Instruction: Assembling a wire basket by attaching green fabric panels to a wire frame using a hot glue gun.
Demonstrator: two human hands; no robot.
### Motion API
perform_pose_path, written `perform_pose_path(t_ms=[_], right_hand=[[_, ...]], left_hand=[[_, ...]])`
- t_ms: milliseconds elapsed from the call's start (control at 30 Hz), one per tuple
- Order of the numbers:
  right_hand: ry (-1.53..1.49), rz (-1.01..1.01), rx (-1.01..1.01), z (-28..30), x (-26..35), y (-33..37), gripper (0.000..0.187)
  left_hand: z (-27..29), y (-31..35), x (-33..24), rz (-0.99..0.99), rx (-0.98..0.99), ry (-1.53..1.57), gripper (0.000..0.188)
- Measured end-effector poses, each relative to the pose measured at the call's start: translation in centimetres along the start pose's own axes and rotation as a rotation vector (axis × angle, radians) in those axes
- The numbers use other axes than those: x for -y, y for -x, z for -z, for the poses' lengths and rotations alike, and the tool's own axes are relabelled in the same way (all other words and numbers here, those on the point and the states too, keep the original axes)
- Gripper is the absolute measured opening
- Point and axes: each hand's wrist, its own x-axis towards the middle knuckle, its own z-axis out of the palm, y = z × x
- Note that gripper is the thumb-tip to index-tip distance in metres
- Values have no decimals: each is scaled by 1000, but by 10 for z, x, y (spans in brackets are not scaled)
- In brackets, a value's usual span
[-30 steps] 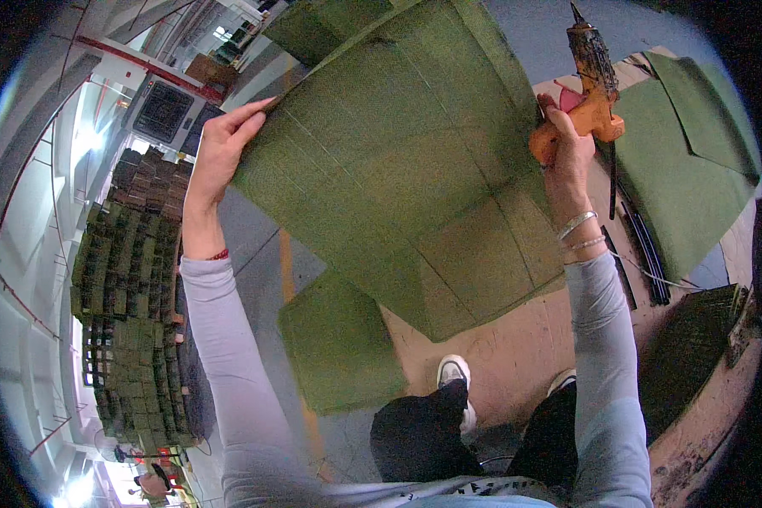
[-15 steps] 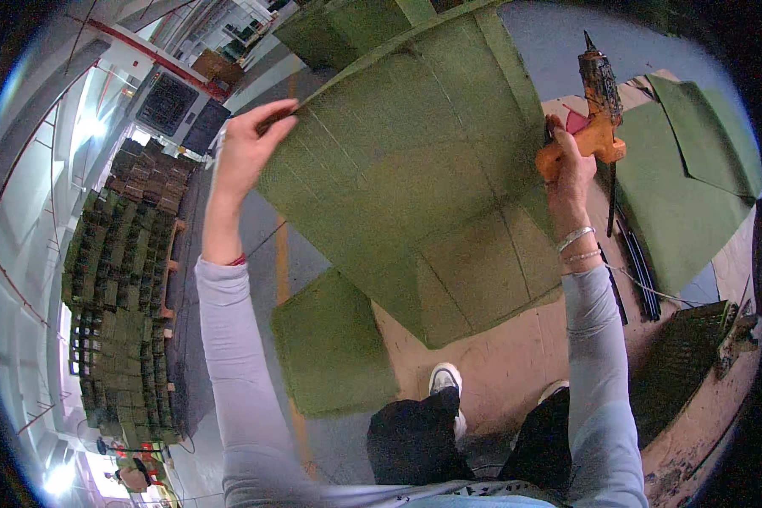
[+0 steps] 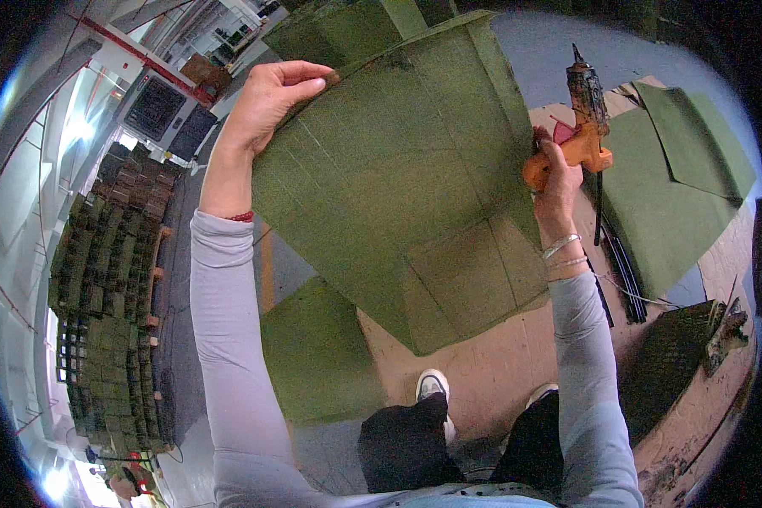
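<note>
A large green, see-through mesh-like sheet (image 3: 381,161) with straight crease lines hangs in front of me. My left hand (image 3: 279,97) is at its upper left edge, thumb and fingers pinched together on the rim. In my right hand (image 3: 557,190) is an orange glue gun (image 3: 571,157), its dark, stained nozzle pointing up, right beside the sheet's right edge. Whether the right fingers also touch the sheet is hidden.
More green sheets lie on the cardboard-covered surface at right (image 3: 652,203) and at lower left (image 3: 313,356). Thin black strips (image 3: 622,275) lie near my right forearm, beside a dark box-like piece (image 3: 677,364). Stacked green-brown pieces (image 3: 114,330) stand on pallets at far left.
My left hand has moved right and up along the sheet's edge, its fingers closing together there. The glue gun has shifted slightly left and down in view.
</note>
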Motion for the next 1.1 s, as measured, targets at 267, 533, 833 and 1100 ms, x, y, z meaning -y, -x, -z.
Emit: perform_pose_path(t_ms=[267, 533, 833, 1100], right_hand=[[-6, -40, -30, -2, -3, 2, 30], [110, -19, -97, 4, -2, 7, 33], [111, 7, -286, -13, 4, 22, 30], [284, -93, -349, -29, 23, 53, 32]], left_hand=[[5, 2, 2, 20, 5, 93, 29], [0, 25, -4, 70, -31, 222, 28], [6, 66, -29, -9, -146, 153, 28], [-9, 118, -53, -268, -185, -573, 36]])
